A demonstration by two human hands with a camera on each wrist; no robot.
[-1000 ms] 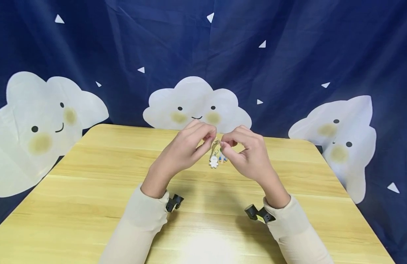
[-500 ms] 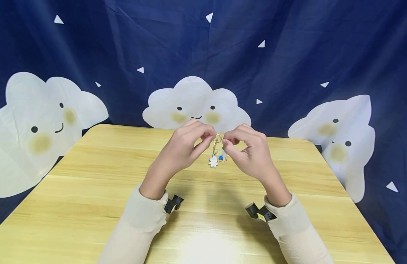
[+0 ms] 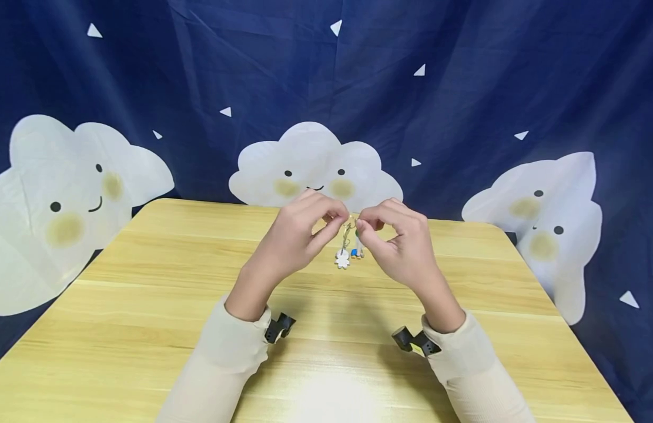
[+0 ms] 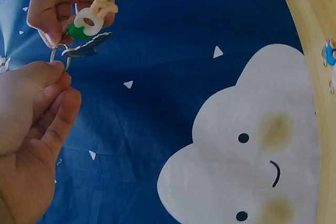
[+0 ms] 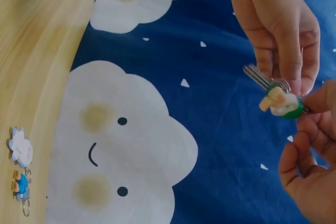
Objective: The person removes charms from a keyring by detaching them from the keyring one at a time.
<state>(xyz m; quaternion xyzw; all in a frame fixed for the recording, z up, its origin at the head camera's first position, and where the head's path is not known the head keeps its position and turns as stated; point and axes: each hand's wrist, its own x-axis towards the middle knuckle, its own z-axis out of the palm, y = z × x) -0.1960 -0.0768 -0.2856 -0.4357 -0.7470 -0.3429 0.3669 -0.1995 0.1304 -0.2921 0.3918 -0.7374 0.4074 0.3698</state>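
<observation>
My left hand (image 3: 291,235) pinches a metal key ring (image 4: 69,60) between thumb and forefinger, near the table's far edge. A silver key (image 4: 88,47) hangs from this ring. Close beside it, my right hand (image 3: 400,247) pinches the top of a small charm (image 5: 286,106) with a green upper part, a white body and peach-coloured feet. The fingertips of both hands almost meet at the ring; whether the charm's fitting is threaded on it is too small to tell. On the tabletop below lie a white figure charm (image 3: 342,259) and a blue charm (image 5: 21,186), each with its own little ring.
The light wooden table (image 3: 146,329) stretches under both forearms. Behind it hangs a dark blue curtain (image 3: 464,117) printed with white smiling clouds and small triangles. A black camera is strapped at each wrist over pale sleeves (image 3: 220,352).
Both hands keep their pinch near the same spot. The key ring and key have turned slightly between the fingers, and the fingertips have shifted a little.
</observation>
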